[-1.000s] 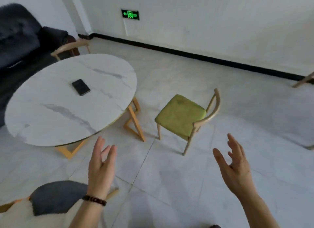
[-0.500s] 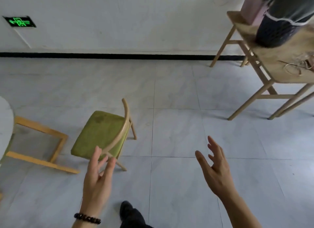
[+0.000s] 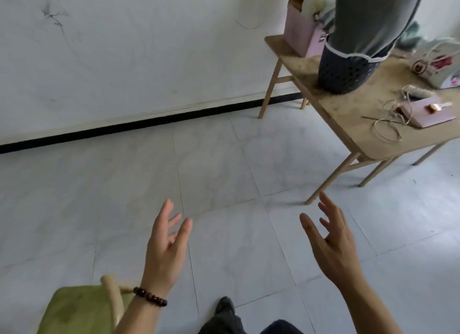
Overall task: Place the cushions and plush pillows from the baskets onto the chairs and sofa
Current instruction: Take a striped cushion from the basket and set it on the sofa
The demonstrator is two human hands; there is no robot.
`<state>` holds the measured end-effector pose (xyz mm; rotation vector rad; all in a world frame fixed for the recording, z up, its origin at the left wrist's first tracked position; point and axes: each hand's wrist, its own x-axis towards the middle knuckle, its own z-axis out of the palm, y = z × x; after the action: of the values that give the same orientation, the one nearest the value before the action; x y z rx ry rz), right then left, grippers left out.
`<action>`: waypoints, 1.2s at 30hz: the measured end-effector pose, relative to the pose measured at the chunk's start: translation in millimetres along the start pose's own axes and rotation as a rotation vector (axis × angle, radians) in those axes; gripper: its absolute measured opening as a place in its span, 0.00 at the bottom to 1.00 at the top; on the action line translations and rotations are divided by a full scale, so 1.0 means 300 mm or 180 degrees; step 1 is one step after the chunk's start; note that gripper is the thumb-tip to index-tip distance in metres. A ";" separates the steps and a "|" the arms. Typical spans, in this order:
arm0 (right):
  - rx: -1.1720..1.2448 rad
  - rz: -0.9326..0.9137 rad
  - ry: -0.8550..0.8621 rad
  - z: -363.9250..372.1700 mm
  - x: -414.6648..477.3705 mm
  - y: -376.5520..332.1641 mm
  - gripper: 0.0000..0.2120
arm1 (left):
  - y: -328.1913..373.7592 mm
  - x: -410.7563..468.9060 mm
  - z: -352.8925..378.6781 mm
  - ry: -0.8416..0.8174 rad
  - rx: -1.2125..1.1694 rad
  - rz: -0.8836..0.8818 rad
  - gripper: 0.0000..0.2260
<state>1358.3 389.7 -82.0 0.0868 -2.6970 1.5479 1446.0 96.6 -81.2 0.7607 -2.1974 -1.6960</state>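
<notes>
since half a second earlier the view had swung right: the green chair point(image 3: 77, 308) had slid from mid-left to the bottom left corner, the exit sign had gone from view, and the wooden surface point(image 3: 348, 114) stood larger at upper right. both hands remained raised over the floor point(image 3: 224, 159). the left hand point(image 3: 166, 249), a bead bracelet point(image 3: 150, 296) at its wrist, had its fingers point(image 3: 166, 213) spread and released, holding nothing. the right hand point(image 3: 333, 244) was likewise released, splayed and touching nothing. the grey cushion point(image 3: 373, 17) stood upright in the dark basket point(image 3: 346, 69) on the surface, well apart from both hands. beside it sat a pink container point(image 3: 301, 34), possibly a second basket, with something pale and blurred inside. loose twine point(image 3: 398, 107), a pink board point(image 3: 433, 114) and a fabric bag point(image 3: 438, 69) lay on the surface near the basket. a dark shoe point(image 3: 225, 305) showed on the floor between the arms.
</notes>
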 end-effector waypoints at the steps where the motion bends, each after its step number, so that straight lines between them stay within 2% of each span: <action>1: 0.0013 -0.0020 0.0141 -0.014 0.077 -0.013 0.32 | 0.058 0.116 0.052 -0.0142 0.0057 0.0114 0.28; 5: 0.0051 -0.0011 0.0641 -0.052 0.362 -0.009 0.31 | 0.257 0.505 0.267 -0.0532 0.0094 0.0522 0.28; 8: 0.0089 0.0120 0.0899 -0.027 0.585 0.067 0.32 | 0.299 0.737 0.452 -0.0774 0.0110 0.0685 0.29; 14: 0.0126 0.0450 0.0986 0.022 1.091 0.217 0.34 | 0.322 1.129 0.806 -0.1103 0.0204 0.0396 0.29; 21: -0.0144 0.0184 0.1082 -0.081 1.736 0.119 0.34 | 0.629 1.609 1.025 -0.1223 0.0156 0.0658 0.35; 25: -0.0269 0.0124 0.1136 -0.084 2.010 0.108 0.34 | 0.686 1.873 1.166 -0.1315 0.0119 0.0656 0.35; 27: -0.0341 0.0177 0.1224 -0.061 2.118 0.145 0.34 | 0.680 2.005 1.269 -0.1564 0.0177 0.0577 0.36; 31: -0.0471 0.0673 0.1388 -0.019 2.302 0.216 0.39 | 0.707 2.270 1.518 -0.2347 0.0450 0.0422 0.41; 36: -0.0516 0.1018 0.2014 -0.075 2.526 0.224 0.42 | 0.911 2.553 1.865 -0.3161 0.0550 0.0973 0.39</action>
<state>597.8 417.9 -87.1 -0.7372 -2.3650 1.1341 462.9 180.8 -61.1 -0.5343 -2.8634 -1.9527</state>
